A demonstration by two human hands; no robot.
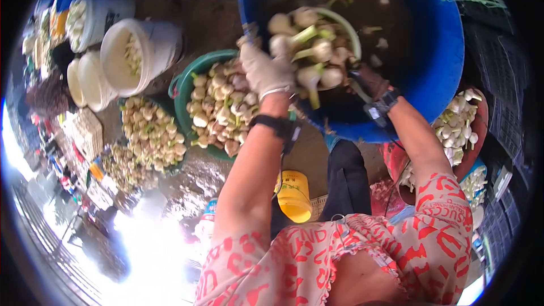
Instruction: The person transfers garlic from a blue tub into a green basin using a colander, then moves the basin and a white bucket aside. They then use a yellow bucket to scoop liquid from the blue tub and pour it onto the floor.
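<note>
A bowl with a pale green rim, heaped with garlic bulbs on short green stems, is over the near side of a large blue tub. My left hand, in a pale glove, grips the bowl's left side, thumb against the bulbs; the rim there is hidden. My right hand, in a dark glove, is closed on the right edge of the bowl, its fingertips partly hidden. Dark water with floating bulbs and scraps shows inside the tub.
Left of the tub stands a green basin full of garlic bulbs. More garlic lies further left, near white buckets. A yellow bucket is by my legs. At right, a red basin holds peeled-looking garlic beside dark crates.
</note>
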